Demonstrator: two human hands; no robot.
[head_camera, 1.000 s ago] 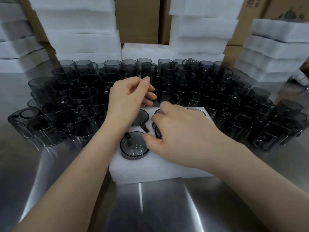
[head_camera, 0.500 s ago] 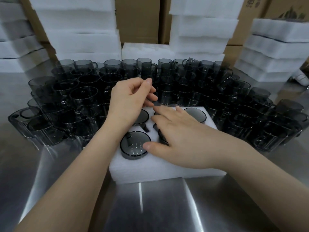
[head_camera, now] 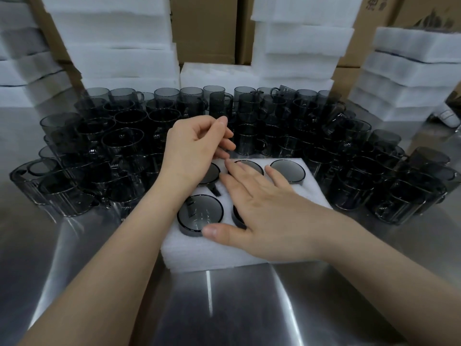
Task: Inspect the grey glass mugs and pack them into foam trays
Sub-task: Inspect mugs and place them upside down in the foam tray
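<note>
Glass lies under the right grip (head_camera: pixel 269 216), flat with straight fingers across grey mugs (head_camera: pixel 199 213) seated base-up in the foam tray (head_camera: pixel 212 253); the left grip (head_camera: pixel 192 151) hovers loosely curled, empty. Brittle, slick, probably weighty: take each round the body. Five mugs show in one tray; dozens more crowd the surface (head_camera: pixel 224 308).

The right hand (head_camera: pixel 269 216) lies flat, fingers spread, across the foam tray (head_camera: pixel 199 253). Its thumb touches the rim of a grey mug (head_camera: pixel 199 213), and another mug (head_camera: pixel 288 171) sits just past its outermost fingertip. Just left of it the left hand (head_camera: pixel 192 151) hovers, loosely curled. Beyond both hands, loose mugs (head_camera: pixel 124 146) crowd the steel table (head_camera: pixel 249 308).
</note>
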